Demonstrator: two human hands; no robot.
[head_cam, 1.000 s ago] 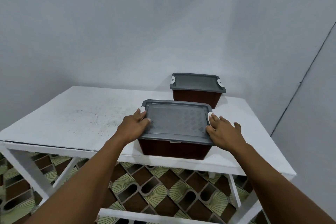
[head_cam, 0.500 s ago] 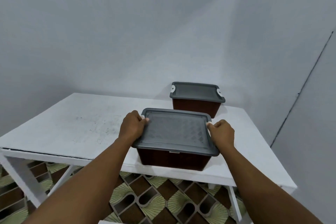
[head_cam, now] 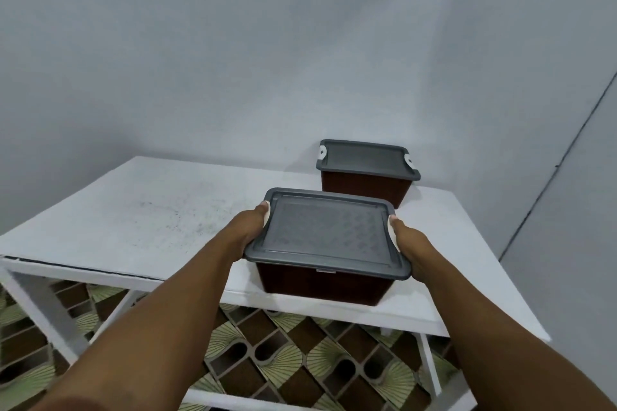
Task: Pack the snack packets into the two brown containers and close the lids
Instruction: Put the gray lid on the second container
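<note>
The left hand grips the left side of the near brown container, with its thumb on a white clip and its fingers tucked under the rim. The right hand grips the right side the same way. The gray lid is on. This box is at the front of the white table. The far brown container, lid on too, sits at the back.

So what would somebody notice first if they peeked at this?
The left hand and right hand grip the sides of the near box, brown with a grey lid, at the front of the white table. A matching far box sits shut behind it, by the wall.
</note>
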